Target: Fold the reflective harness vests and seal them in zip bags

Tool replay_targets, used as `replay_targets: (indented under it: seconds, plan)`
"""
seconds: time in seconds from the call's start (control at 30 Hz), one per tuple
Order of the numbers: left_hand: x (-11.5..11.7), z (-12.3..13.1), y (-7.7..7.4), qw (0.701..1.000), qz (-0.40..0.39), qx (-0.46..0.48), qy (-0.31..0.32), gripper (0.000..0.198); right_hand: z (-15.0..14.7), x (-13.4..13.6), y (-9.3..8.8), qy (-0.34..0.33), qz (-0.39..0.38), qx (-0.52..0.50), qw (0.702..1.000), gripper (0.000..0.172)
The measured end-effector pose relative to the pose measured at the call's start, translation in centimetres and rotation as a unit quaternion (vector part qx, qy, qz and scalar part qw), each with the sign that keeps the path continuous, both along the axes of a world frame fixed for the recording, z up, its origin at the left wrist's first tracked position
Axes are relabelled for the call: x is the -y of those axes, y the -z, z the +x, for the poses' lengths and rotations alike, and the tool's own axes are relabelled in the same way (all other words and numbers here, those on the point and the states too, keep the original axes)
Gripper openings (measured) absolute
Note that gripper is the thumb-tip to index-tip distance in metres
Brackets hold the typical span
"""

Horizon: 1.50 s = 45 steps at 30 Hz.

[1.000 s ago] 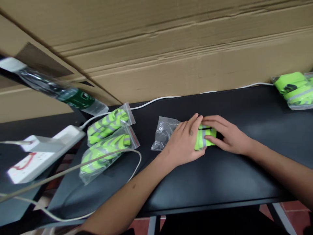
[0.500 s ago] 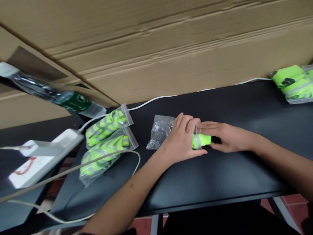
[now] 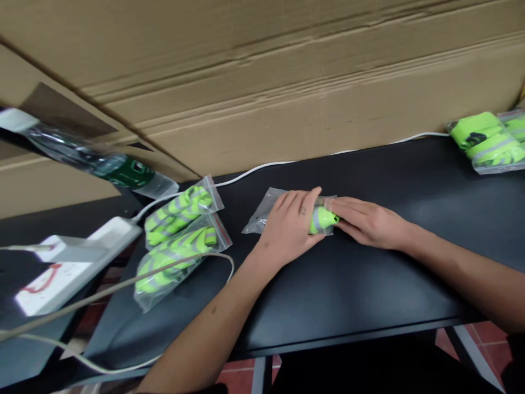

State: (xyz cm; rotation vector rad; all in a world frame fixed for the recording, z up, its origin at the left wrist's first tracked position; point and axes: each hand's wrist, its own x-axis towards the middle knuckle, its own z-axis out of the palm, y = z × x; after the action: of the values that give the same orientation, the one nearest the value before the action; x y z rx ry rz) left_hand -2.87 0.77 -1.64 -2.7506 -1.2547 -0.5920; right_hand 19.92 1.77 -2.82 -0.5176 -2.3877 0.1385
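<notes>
A rolled fluorescent yellow-green reflective strap point(image 3: 320, 220) with a grey stripe lies mostly inside a clear plastic bag point(image 3: 261, 212) on the black table. Draped over bag and strap, my left hand point(image 3: 289, 223) grips them with its fingers bent and its thumb on the near side. My right hand point(image 3: 365, 220) holds the bag's right-hand mouth, fingers together on the edge beside the strap's end. Its fingertips are partly hidden, as is the strap's left part under my left hand.
Two bagged reflective straps point(image 3: 176, 257) lie to the left, more bagged straps point(image 3: 488, 139) at the far right. A white power strip point(image 3: 77, 262), loose cables point(image 3: 164, 273) and a plastic bottle point(image 3: 127, 171) are on the left. Cardboard point(image 3: 287, 98) stands along the table's back edge.
Both hands have shifted slightly left. The strap sits deeper in the bag, with less of it sticking out, and the bag's left end lies flatter.
</notes>
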Motion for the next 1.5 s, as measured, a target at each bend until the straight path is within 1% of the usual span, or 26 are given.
replay_targets:
  seconds: [0.1,0.17,0.2,0.27,0.37,0.4,0.47,0.53,0.63,0.7,0.73,0.8,0.87,0.93,0.97,1.0,1.1,1.13,1.17,1.23,1.33,1.43,1.5]
  plan:
    - [0.3,1.0,-0.2,0.997,0.058,0.04,0.043,0.053,-0.5,0.4,-0.3,-0.006,0.058,-0.064,0.996,0.036]
    - [0.6,1.7,-0.7,0.992,0.073,0.091,0.055,0.046,-0.7,0.6,-0.7,0.001,0.068,-0.112,0.991,0.03]
    - [0.8,2.0,-1.0,0.989,0.068,0.118,0.056,0.045,-0.8,0.6,-1.0,0.007,0.065,-0.136,0.989,0.026]
    - [0.9,2.4,-2.0,0.984,0.029,0.165,0.054,0.045,-0.7,0.7,-1.8,0.018,0.052,-0.171,0.984,0.018]
    - [0.6,2.7,-3.7,0.966,-0.079,0.24,0.054,0.045,-0.3,0.5,-3.4,0.011,0.051,-0.168,0.984,0.013]
    - [0.3,2.8,-4.3,0.953,-0.121,0.274,0.054,0.045,-0.1,0.4,-4.0,0.005,0.055,-0.152,0.987,0.015]
    - [-0.4,3.0,-5.3,0.912,-0.196,0.355,0.053,0.043,0.4,0.1,-5.3,0.002,0.054,-0.113,0.992,0.026]
    - [-1.4,3.3,-6.1,0.86,-0.259,0.436,0.051,0.043,0.9,-0.4,-7.0,0.014,0.035,-0.075,0.996,0.036]
    - [-2.9,3.6,-7.6,0.782,-0.341,0.517,0.066,0.042,1.7,-1.5,-10.2,0.021,0.014,-0.045,0.999,0.041]
    - [-3.9,3.6,-9.2,0.741,-0.375,0.549,0.093,0.039,2.1,-2.4,-12.7,0.031,0.025,-0.047,0.998,0.039]
    - [-4.4,3.6,-10.1,0.726,-0.385,0.559,0.11,0.036,2.4,-2.8,-13.9,0.041,0.03,-0.053,0.997,0.035]
    - [-5.1,3.4,-12.0,0.706,-0.395,0.569,0.146,0.031,2.9,-3.6,-16.0,0.069,0.029,-0.075,0.994,0.025]
    - [-5.6,3.1,-13.6,0.694,-0.41,0.563,0.181,0.032,3.3,-4.2,-17.4,0.102,0.01,-0.107,0.989,0.017]
    - [-5.9,2.9,-14.6,0.69,-0.419,0.554,0.204,0.034,3.5,-4.6,-18.0,0.124,-0.027,-0.129,0.984,0.015]
    - [-6.0,2.9,-14.7,0.689,-0.42,0.551,0.212,0.035,3.6,-4.7,-18.1,0.119,-0.054,-0.131,0.983,0.015]
    - [-6.2,2.8,-14.6,0.687,-0.421,0.551,0.216,0.036,3.6,-4.7,-18.2,0.1,-0.089,-0.129,0.983,0.015]
    - [-6.8,2.9,-13.6,0.673,-0.438,0.554,0.221,0.039,3.6,-4.5,-17.9,0.017,-0.198,-0.136,0.971,0.013]
    - [-7.0,2.9,-13.2,0.671,-0.444,0.552,0.219,0.04,3.6,-4.4,-17.9,0.003,-0.226,-0.146,0.963,0.014]
    - [-7.3,3.0,-12.8,0.675,-0.443,0.55,0.212,0.039,3.7,-4.3,-17.8,0.001,-0.247,-0.157,0.956,0.015]
    - [-7.7,3.2,-12.4,0.701,-0.419,0.546,0.183,0.036,3.8,-4.1,-17.7,0.023,-0.272,-0.174,0.946,0.018]
    - [-8.0,3.2,-12.3,0.753,-0.35,0.541,0.137,0.029,3.9,-3.9,-17.6,0.07,-0.267,-0.197,0.941,0.02]
    - [-8.0,2.8,-12.7,0.791,-0.309,0.515,0.117,0.034,4.0,-3.9,-17.3,0.107,-0.219,-0.24,0.94,0.02]
    - [-7.9,2.3,-12.9,0.813,-0.291,0.492,0.107,0.032,4.0,-4.0,-17.0,0.13,-0.175,-0.28,0.935,0.02]
